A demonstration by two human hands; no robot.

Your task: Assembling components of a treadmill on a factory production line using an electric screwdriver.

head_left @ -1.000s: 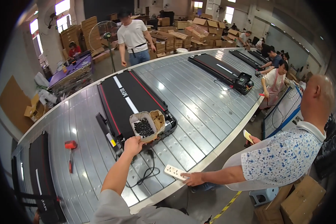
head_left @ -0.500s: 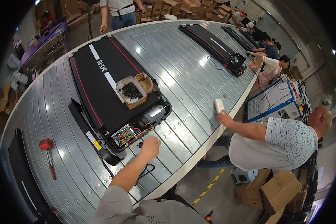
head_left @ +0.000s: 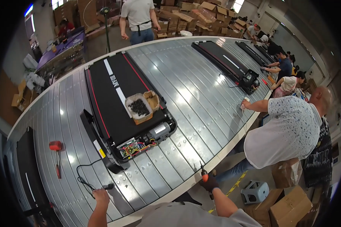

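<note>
Down at the near edge, the left hand (head_left: 101,196) pinched the black plug (head_left: 109,186), its cord (head_left: 83,174) trailing toward ten o'clock, while the gloved right hand (head_left: 209,185) gripped a screwdriver (head_left: 204,175).

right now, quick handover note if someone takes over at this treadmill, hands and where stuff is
Left hand grips the black power cord at its plug end on the conveyor.
Right hand, gloved, holds an orange-handled screwdriver at the conveyor's edge.
Treadmill lies flat, motor bay uncovered with wiring showing.
Box of dark screws sits on the belt.
Red mallet lies to the left.
Done: cannot tell. Left: bay has no cover.
</note>
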